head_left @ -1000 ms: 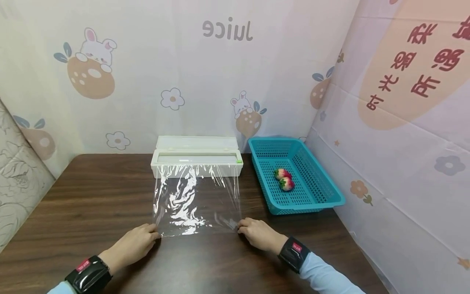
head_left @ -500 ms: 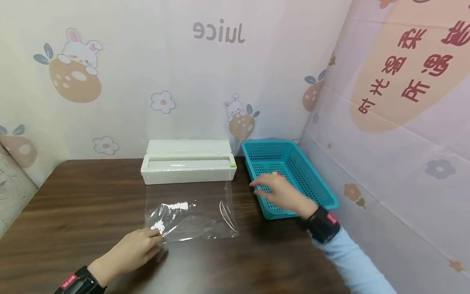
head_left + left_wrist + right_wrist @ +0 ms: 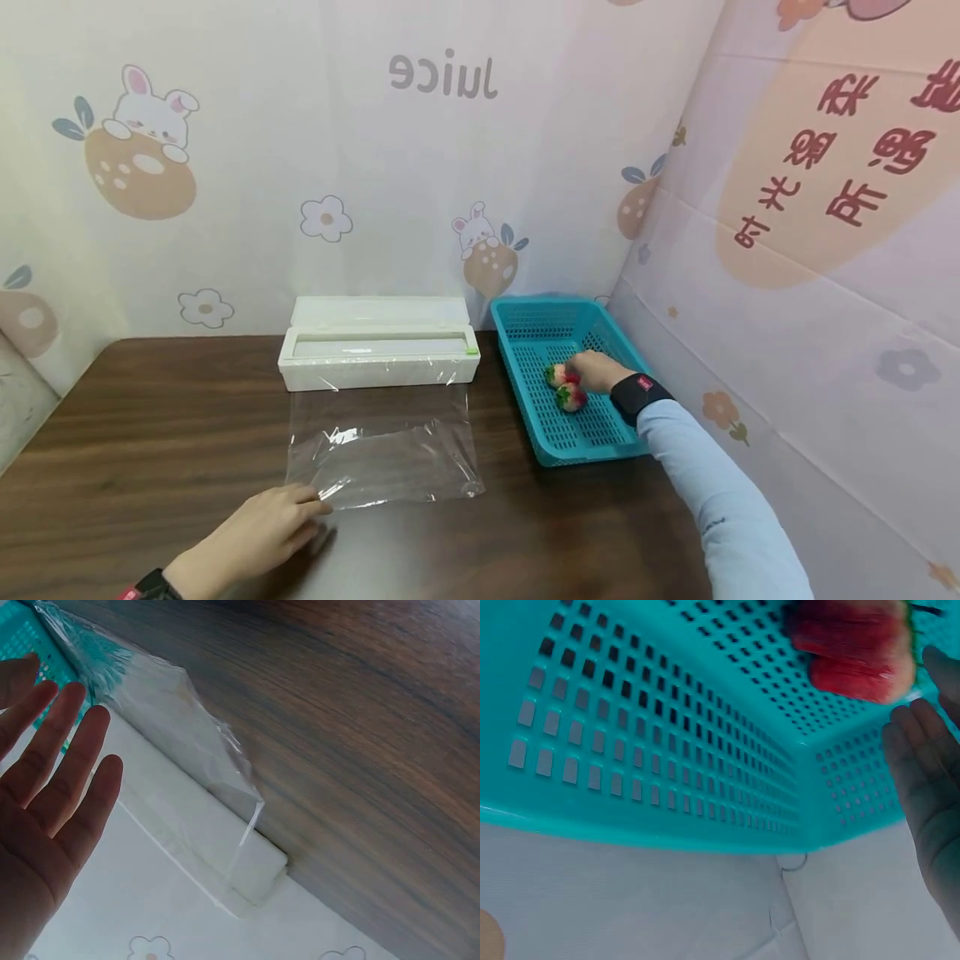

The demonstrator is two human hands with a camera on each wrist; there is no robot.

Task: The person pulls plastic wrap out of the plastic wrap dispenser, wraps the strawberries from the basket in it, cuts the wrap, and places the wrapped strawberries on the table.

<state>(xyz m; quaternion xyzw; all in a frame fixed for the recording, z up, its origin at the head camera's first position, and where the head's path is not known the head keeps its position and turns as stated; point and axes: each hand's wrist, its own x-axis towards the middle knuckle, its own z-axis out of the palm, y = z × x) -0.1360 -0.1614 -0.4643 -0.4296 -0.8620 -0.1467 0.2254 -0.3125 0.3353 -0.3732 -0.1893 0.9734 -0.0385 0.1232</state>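
Clear plastic wrap (image 3: 390, 467) lies drawn out from a white cling-film dispenser box (image 3: 378, 371), whose lid is raised. My left hand (image 3: 258, 533) is at the wrap's front left corner. In the left wrist view the fingers (image 3: 90, 739) are straight and spread, with nothing gripped. Two red and pale strawberries (image 3: 572, 397) lie in a blue-green plastic basket (image 3: 525, 408). My right hand (image 3: 597, 372) reaches into the basket right beside them. In the right wrist view its fingers (image 3: 907, 727) are nearly straight, close to the strawberries (image 3: 855, 679) but not curled round either.
The dark wooden table (image 3: 150, 433) carries the box and, to its right, the basket. A printed cloth wall (image 3: 360, 167) stands behind, and another (image 3: 825, 333) runs along the right side close to the basket.
My right hand has let go of the wrap's right corner and moved right into the basket. The wrap has sunk slack toward the table. My left hand stays near its corner.
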